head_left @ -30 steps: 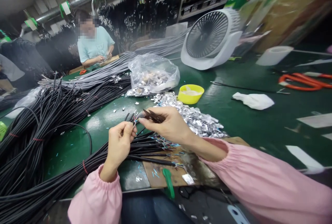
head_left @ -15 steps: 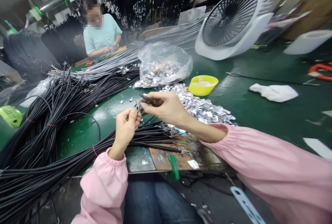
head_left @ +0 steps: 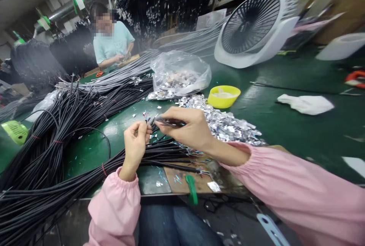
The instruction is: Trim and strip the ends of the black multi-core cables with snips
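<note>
My left hand (head_left: pixel 135 144) is closed in a pinch on the stripped end of a black cable (head_left: pixel 148 118), held above the green table (head_left: pixel 285 124). My right hand (head_left: pixel 185 126) is closed on a small dark tool (head_left: pixel 168 122) whose tip meets the cable's coloured wire ends. Under both hands lies a long bundle of black cables (head_left: pixel 85 177) with bared coloured tips resting on a brown board (head_left: pixel 182 179). A heap of silver foil scraps (head_left: pixel 225 122) lies just behind my right wrist.
A clear bag of scraps (head_left: pixel 179 75), a yellow bowl (head_left: pixel 224 96), a white fan (head_left: pixel 253 25) and a white cloth (head_left: pixel 306 104) stand farther back. More black and grey cable bundles (head_left: pixel 94 97) fill the left. A person in a light blue shirt (head_left: pixel 112 44) works opposite.
My view shifted slightly. My right hand turned the tool lower and flatter against the cable end; my left hand kept its pinch on the cable.
</note>
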{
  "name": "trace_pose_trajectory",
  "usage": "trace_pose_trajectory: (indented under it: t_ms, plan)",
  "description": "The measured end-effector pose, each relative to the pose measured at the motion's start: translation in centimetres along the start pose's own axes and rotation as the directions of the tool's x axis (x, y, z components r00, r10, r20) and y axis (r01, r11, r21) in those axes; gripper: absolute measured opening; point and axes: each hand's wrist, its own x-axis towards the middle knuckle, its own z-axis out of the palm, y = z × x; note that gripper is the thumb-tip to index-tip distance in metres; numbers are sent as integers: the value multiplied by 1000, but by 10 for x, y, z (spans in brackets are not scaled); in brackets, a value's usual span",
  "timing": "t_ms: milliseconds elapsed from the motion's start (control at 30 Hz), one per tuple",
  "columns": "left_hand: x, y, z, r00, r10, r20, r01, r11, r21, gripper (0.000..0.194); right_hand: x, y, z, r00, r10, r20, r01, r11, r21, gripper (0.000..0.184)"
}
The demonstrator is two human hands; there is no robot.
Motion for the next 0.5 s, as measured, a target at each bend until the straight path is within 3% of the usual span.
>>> trace_pose_trajectory:
  t_ms: [167, 267, 367, 500]
  plan:
    - [-1, -1, 0, 998, 48, 33, -49, 998, 46, 47, 2, 1, 1, 976, 211, 49, -216, 970, 114, 19]
    - [-2, -3, 0, 996, 66, 52, -70, 995, 71, 43, 3, 1, 0, 960, 269, 77, -278, 946, 169, 25]
    - [-3, -5, 0, 993, 103, 50, -108, 989, 101, 38, 2, -1, 0, 966, 241, 92, -254, 951, 175, 21]
    - [-4, -5, -1, 989, 146, 34, -149, 980, 129, 33, 0, -4, -2, 984, 179, -12, -176, 976, 130, 14]
